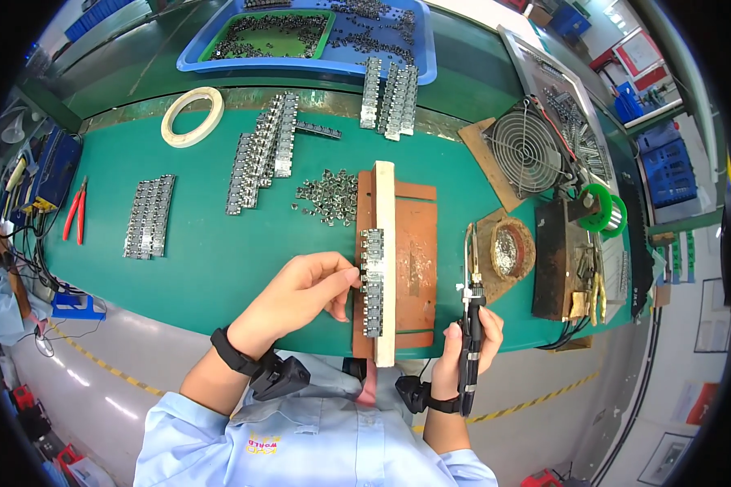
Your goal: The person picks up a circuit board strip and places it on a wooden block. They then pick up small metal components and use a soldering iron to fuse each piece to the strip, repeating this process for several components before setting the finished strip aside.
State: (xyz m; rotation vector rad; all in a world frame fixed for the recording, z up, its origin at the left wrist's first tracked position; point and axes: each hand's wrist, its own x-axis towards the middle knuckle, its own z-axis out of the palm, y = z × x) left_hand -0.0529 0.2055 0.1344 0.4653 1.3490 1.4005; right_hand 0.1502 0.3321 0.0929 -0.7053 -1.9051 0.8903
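My left hand (304,290) is closed, thumb and forefinger pinched together at the left edge of a strip of small circuit boards (372,296). Whatever sits between those fingertips is too small to make out. The strip lies lengthwise against a pale wooden bar (384,195) on a brown board (414,260). My right hand (447,372) grips the black handle of a soldering iron (471,325), held upright to the right of the brown board. Its metal tip points away from me, beside a round solder dish (510,246). A pile of small metal parts (329,197) lies beyond my left hand.
More board strips (264,154) lie on the green mat, with another group (149,217) farther left. Red-handled pliers (75,213) and a tape roll (192,118) are nearby. A blue tray (374,40) stands behind; a fan (526,150) and green solder spool (597,209) stand right.
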